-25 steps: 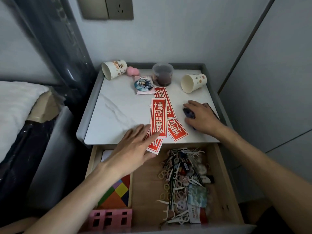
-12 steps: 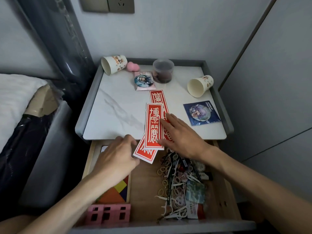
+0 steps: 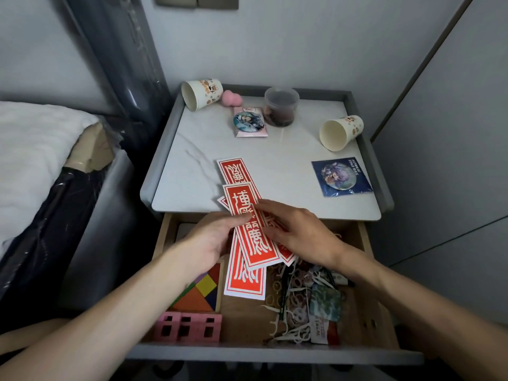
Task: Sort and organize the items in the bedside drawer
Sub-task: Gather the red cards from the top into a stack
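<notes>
Far left of the fingers: a bed (image 3: 33,149) with white bedding, well apart from the drawer.
Below the left fingers: a pink block with square holes (image 3: 188,327) in the front left corner of the open wooden drawer (image 3: 242,323); a wooden tray of coloured tangram pieces (image 3: 202,292) lies just behind it.
Left hand (image 3: 211,240): thumb on top, fingers curled underneath, pinching the red paper strips.
Red paper strips (image 3: 251,237): printed with white characters, fanned between both hands above the drawer's back edge; the top ends overlap the white marble counter (image 3: 288,160).
Right hand (image 3: 297,235): fingers stretched across the right side of the strips; I cannot tell whether it grips them.
Below the right fingers: a tangle of white floss picks and rings (image 3: 297,298) in the drawer's right half.
Beyond the fingers, on the counter: a tipped paper cup (image 3: 202,93), a pink sponge (image 3: 231,98), a round badge on pink backing (image 3: 248,121), a clear lidded jar (image 3: 281,107), a second tipped cup (image 3: 341,132), and a badge in a blue packet (image 3: 341,176).
</notes>
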`<state>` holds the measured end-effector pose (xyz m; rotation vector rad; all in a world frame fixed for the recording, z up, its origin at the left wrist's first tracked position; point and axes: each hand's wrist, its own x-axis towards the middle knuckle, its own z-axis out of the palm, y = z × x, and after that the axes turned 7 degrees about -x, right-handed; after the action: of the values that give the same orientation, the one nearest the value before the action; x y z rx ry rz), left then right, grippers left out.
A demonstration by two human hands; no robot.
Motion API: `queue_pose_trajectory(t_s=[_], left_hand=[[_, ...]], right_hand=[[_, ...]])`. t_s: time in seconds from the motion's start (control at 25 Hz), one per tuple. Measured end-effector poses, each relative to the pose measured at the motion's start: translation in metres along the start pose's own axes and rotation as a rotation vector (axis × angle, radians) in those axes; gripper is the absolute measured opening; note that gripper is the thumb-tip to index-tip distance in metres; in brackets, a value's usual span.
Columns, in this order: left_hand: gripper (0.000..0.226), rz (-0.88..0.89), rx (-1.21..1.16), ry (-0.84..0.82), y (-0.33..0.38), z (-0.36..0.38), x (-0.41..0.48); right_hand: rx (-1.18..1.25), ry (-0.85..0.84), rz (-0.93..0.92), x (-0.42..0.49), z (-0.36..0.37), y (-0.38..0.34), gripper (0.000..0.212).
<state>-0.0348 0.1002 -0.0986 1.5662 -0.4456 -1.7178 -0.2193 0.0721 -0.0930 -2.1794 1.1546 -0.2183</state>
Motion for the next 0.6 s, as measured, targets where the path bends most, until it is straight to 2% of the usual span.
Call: queue_pose_trajectory(t_s=[0.12, 0.2, 0.24, 0.32, 0.4, 0.48, 0.6], left_hand=[[0.015, 0.222, 0.144, 0.024, 0.001, -0.002, -0.006], [0.016, 0.319, 0.174, -0.008, 0.01, -0.002, -0.014], [0.017, 0.345, 0.188, -0.024, 0.013, -0.001, -0.017], [0.021, 0.373, 0.212, -0.062, 0.015, 0.001, -0.021], [0.026, 0.373, 0.232, -0.096, 0.013, 0.004, -0.024], [0.026, 0.329, 0.198, -0.136, 0.014, 0.004, -0.023], [0.013, 0.26, 0.133, -0.154, 0.018, -0.004, -0.02]], right_hand=[[0.313, 0.159, 0.074, -0.001, -0.004, -0.006, 0.043], [0.475, 0.271, 0.172, 0.002, -0.011, -0.01, 0.054], [0.591, 0.276, 0.215, 0.004, -0.015, -0.012, 0.057], [0.803, 0.218, 0.254, 0.008, -0.018, -0.015, 0.046], [0.875, 0.195, 0.267, 0.01, -0.019, -0.021, 0.03], [0.927, 0.24, 0.298, 0.012, -0.021, -0.023, 0.026], [0.985, 0.318, 0.385, 0.015, -0.031, -0.018, 0.024]])
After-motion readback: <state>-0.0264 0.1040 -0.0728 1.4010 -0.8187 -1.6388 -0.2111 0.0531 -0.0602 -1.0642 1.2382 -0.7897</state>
